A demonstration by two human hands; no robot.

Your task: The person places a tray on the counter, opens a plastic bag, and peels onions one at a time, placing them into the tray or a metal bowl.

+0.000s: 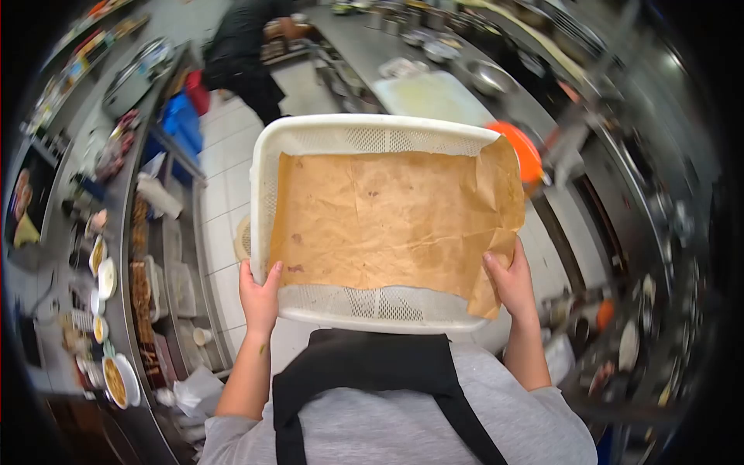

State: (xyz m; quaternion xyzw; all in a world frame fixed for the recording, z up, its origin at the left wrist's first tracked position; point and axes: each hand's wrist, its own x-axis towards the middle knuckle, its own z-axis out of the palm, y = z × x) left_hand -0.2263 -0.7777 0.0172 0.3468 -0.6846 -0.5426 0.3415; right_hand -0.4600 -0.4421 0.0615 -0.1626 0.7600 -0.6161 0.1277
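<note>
A white perforated plastic basket (380, 310) is held out level in front of my body. Brown paper (380, 217), creased and marked with a few dark stains, lines its bottom and folds up over the right side. My left hand (260, 298) grips the near left corner, thumb on top of the rim. On the right side, my right hand (511, 283) clasps the rim with the paper under its thumb. The fingers of both hands are hidden beneath the basket.
Left is a steel counter with white bowls of food (116, 380) and shelves below. Ahead, a person in dark clothes (240, 54) bends over by the far counter. A white cutting board (430, 97), a metal bowl (488, 76) and an orange container (515, 151) are ahead right.
</note>
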